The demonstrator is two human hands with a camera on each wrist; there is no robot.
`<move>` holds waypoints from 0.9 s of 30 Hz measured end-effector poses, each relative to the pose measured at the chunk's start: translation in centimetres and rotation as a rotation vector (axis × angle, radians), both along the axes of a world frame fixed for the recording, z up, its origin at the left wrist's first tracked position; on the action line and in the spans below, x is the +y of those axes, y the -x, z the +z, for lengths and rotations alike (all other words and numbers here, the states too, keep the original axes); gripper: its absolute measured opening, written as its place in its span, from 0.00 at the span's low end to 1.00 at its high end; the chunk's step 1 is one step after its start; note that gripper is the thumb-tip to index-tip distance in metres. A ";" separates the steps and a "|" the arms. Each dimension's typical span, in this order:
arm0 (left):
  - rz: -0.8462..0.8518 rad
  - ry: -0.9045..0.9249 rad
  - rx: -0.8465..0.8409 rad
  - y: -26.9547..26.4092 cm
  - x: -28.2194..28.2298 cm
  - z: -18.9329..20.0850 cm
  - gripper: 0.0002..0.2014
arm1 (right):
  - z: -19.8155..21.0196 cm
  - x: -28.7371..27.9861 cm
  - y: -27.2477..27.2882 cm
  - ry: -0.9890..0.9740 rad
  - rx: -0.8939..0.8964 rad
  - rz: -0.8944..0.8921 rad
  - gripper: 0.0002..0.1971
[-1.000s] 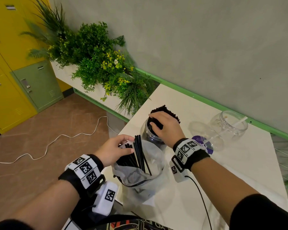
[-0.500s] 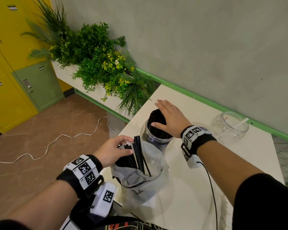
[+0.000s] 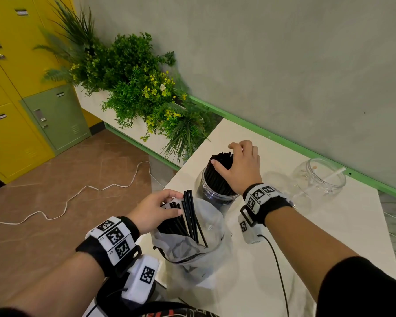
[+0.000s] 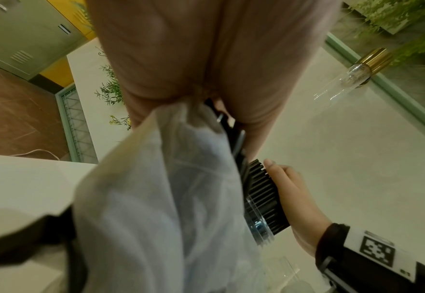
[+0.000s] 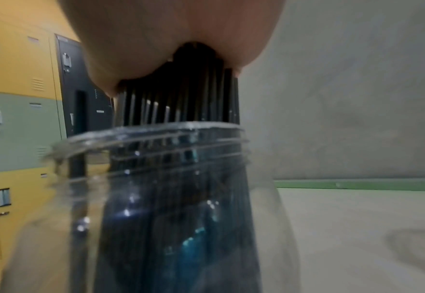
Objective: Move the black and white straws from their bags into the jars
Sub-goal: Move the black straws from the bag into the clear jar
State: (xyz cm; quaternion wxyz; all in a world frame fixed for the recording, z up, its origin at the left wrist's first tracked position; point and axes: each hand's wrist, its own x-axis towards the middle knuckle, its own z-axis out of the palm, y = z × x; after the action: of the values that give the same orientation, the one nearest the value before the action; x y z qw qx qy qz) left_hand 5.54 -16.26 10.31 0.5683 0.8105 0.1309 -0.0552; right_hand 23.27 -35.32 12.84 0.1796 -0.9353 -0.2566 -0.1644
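A clear jar point(image 3: 212, 195) packed with black straws point(image 3: 218, 161) stands on the white table. My right hand point(image 3: 240, 170) is curled round the top of that bundle, thumb on the near side. In the right wrist view the straws point(image 5: 181, 103) stick up out of the jar point(image 5: 156, 198) into my palm. In front of it stands a thin plastic bag point(image 3: 192, 245) holding several more black straws point(image 3: 189, 216). My left hand point(image 3: 156, 209) pinches the bag's rim against those straws. A second clear jar point(image 3: 320, 179) at the right holds one white straw point(image 3: 329, 177).
The table point(image 3: 306, 259) runs along a grey wall with a green ledge. Potted plants point(image 3: 142, 92) crowd its far left corner. A white cable point(image 3: 78, 195) trails over the brown floor beside yellow and green lockers. A black cable point(image 3: 279, 271) hangs from my right wrist.
My right hand rose out of the jar mouth, lay flat over the straw tops, and now curls round the top of the bundle. The left hand has kept its hold on the bag.
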 end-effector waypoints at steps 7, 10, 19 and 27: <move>0.000 0.013 -0.017 -0.1 -0.2 0.1 0.16 | 0.6 -1.1 -0.4 -0.044 0.115 0.108 0.37; 0.007 0.008 -0.015 0.1 0.0 0.1 0.16 | 0.1 -1.3 -0.4 0.096 0.193 0.188 0.40; 0.018 0.015 -0.026 0.3 0.0 0.2 0.15 | 0.6 1.1 -0.8 0.311 0.134 0.161 0.30; 0.024 0.036 -0.023 0.6 0.0 0.3 0.15 | 1.8 1.7 -2.0 0.360 0.103 0.169 0.27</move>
State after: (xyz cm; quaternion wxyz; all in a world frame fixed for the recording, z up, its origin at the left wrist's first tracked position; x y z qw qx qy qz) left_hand 4.92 -16.25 10.57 0.5847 0.7992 0.1332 -0.0415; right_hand 25.29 -33.59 14.66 0.0355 -0.9347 -0.3498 -0.0520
